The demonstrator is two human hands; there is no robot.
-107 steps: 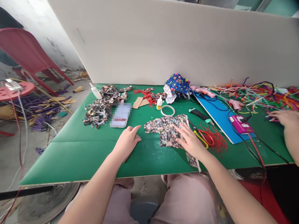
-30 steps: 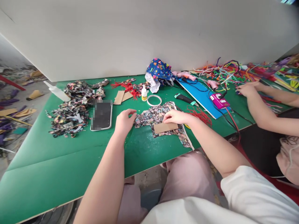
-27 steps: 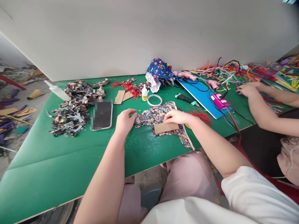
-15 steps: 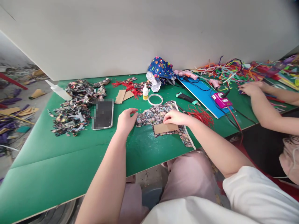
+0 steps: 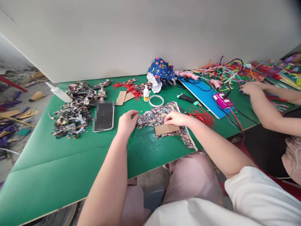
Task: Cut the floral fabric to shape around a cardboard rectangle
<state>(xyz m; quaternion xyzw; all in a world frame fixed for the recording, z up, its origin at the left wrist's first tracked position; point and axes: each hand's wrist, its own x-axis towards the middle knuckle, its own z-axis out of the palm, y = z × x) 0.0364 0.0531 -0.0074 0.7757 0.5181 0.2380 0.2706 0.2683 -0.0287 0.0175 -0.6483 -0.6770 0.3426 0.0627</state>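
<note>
A piece of dark floral fabric [image 5: 152, 116], uneven at its edges, lies spread on the green table, with a brown cardboard strip [image 5: 167, 129] flat on its near part. My right hand [image 5: 176, 119] is closed, its fingertips at the strip's upper edge. Just off the fabric's left end, my left hand [image 5: 128, 121] has its fingers curled toward the thumb; whatever they may hold is too small to make out. Beyond the fabric are a white ring [image 5: 156, 100], perhaps a tape roll, and a small glue bottle [image 5: 146, 93].
A phone [image 5: 103, 116] and a heap of floral scraps [image 5: 71, 122] lie left. Cardboard pieces [image 5: 121, 98], a utility knife [image 5: 188, 99], red strings [image 5: 202, 116], a blue board [image 5: 199, 94] and a pink power adapter [image 5: 223, 100] surround the work. A co-worker's hands [image 5: 252, 88] are at right.
</note>
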